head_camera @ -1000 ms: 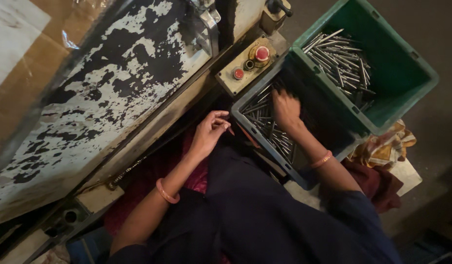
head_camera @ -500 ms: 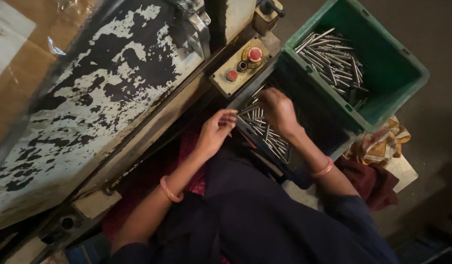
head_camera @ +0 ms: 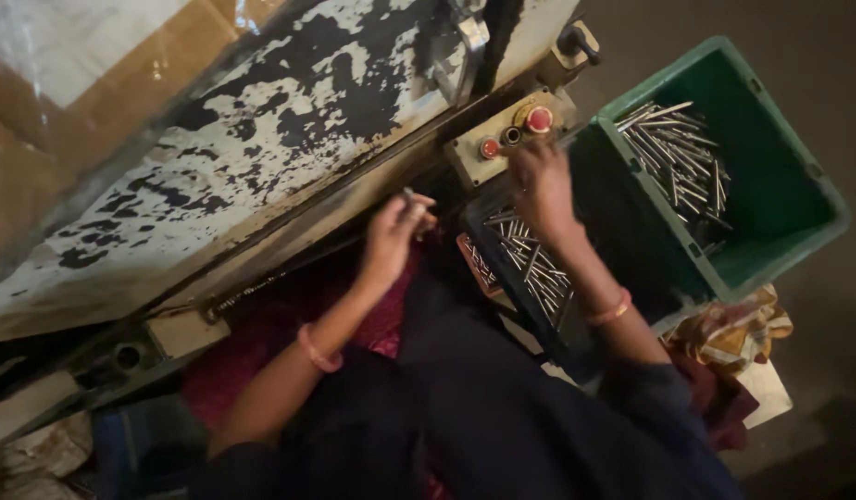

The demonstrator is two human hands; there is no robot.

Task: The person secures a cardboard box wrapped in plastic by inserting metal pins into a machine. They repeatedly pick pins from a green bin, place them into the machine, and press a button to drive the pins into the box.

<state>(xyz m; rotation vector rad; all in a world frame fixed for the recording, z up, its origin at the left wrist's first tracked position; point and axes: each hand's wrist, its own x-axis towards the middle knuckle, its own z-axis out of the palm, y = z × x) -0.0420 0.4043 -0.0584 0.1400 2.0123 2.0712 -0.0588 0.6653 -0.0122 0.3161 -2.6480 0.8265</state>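
The left hand (head_camera: 391, 239) is clenched on a small metal pin (head_camera: 408, 196), whose tip pokes up above the curled fingers, right against the dark lower edge of the machine body (head_camera: 261, 148) with its flaking white paint. The right hand (head_camera: 541, 181) is raised over the near end of a dark crate (head_camera: 502, 268) and just below the control box (head_camera: 502, 143); its fingers are bent and blurred, and I cannot tell whether that grip holds a pin or is released.

Under and just behind the right hand, loose metal pins (head_camera: 530, 264) lie in a heap in the dark crate (thin, silvery, pointing every which way). The left hand's pin is thus near that heap, a little to its left and higher in the picture.

The control box carries two red round buttons (head_camera: 539, 118), one large and one small, with a dark socket between them. Beside the dark crate, to the right, stands a green crate (head_camera: 798, 185) with more pins (head_camera: 678, 162) piled in its far corner, well apart from both hands. Each wrist wears an orange bangle (head_camera: 315, 349). A crumpled patterned cloth (head_camera: 733, 333) lies below the green crate, and the person's dark clothing fills the bottom of the view.
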